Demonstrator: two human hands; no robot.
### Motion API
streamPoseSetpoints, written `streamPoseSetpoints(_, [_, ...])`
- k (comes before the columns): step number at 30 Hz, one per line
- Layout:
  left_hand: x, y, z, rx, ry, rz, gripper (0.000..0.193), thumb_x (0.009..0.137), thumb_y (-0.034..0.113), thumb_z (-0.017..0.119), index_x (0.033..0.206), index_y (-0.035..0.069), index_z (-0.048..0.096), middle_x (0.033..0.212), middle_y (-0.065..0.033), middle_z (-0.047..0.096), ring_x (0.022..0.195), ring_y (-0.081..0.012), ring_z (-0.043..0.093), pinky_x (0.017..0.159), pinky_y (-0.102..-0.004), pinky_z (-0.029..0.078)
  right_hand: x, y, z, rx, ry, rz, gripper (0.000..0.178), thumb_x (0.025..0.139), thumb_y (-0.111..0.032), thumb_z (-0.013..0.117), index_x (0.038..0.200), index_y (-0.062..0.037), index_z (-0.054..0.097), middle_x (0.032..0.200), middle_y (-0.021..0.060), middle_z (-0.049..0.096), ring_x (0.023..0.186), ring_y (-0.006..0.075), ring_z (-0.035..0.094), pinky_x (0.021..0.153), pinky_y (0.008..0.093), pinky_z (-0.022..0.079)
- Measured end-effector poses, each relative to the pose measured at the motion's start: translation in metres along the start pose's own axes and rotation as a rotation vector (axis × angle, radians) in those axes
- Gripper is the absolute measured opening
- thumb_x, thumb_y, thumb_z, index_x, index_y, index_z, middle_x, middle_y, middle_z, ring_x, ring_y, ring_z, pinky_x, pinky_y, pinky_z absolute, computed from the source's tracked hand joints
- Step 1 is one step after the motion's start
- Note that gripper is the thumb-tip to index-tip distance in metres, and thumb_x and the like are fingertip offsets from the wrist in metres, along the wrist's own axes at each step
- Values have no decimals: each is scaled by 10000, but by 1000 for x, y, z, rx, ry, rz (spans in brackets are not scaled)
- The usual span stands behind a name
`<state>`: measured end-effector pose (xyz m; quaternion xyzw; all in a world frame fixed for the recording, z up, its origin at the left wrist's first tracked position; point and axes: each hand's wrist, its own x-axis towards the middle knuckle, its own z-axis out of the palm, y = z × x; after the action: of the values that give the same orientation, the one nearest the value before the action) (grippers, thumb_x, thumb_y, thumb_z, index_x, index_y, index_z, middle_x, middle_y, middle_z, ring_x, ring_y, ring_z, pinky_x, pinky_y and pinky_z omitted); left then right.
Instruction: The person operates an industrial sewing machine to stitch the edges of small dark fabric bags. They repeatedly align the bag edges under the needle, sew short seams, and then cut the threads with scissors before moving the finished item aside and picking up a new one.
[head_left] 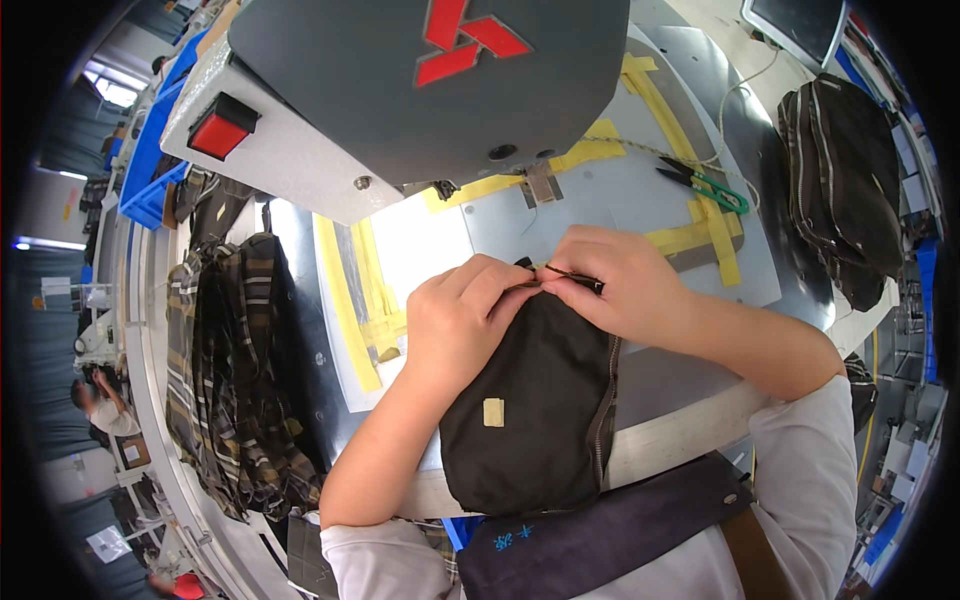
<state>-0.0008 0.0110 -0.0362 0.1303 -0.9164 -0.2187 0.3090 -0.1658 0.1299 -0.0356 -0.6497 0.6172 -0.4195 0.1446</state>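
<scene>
A black fabric bag piece (535, 420), with a zipper (603, 420) down its right side and a small pale tag (494, 412) on its face, hangs over the table's near edge. Its narrow top end is pinched between both hands. My left hand (455, 315) is closed on the top edge, thumb against fingers. Beside it, almost touching, my right hand (620, 285) pinches the same end, and a thin dark strip or fold shows between its fingers. Just beyond the hands is the needle area (541, 186) of a large grey sewing machine (430, 100).
Green-handled thread snips (715, 190) lie at the right, near a cord (722, 120). Yellow tape (345, 300) marks the plastic work plate (400, 240). Plaid fabric pieces (235, 380) are heaped at the left; dark zippered bags (840, 180) sit at the right. A red switch (222, 127) is on the machine.
</scene>
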Motion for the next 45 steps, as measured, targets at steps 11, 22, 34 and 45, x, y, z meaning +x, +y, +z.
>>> streamPoseSetpoints(11, [6, 5, -4, -194, -50, 6, 185, 721, 96, 787, 845, 44, 660, 925, -66, 631, 707, -224, 641, 610, -320, 526, 19, -2, -16, 384, -292, 545, 167, 898, -181, 650, 900, -14, 657, 758, 1, 622, 716, 65, 535, 645, 259, 437])
streamPoseSetpoints(22, [4, 4, -9, -358, -152, -264, 159, 745, 57, 780, 846, 33, 659, 833, -64, 678, 739, -241, 667, 657, -308, 533, 10, -2, -18, 385, -253, 452, 154, 833, -142, 706, 912, -30, 635, 800, 2, 616, 721, 72, 554, 657, 253, 460])
streamPoseSetpoints(34, [5, 1, -10, -348, -88, -273, 130, 761, -28, 725, 857, 20, 653, 866, -76, 671, 780, -212, 656, 709, -294, 516, -1, -12, -5, 322, 26, 266, 176, 922, -157, 578, 919, 14, 621, 883, 189, 623, 798, 331, 614, 717, 378, 478])
streamPoseSetpoints(45, [3, 6, -5, -574, -23, -476, 151, 768, 0, 746, 880, 23, 646, 874, -79, 675, 791, -230, 666, 707, -298, 518, 8, -1, -6, 150, 24, 59, 67, 802, -68, 673, 866, -49, 667, 794, 53, 589, 740, 228, 582, 646, 346, 466])
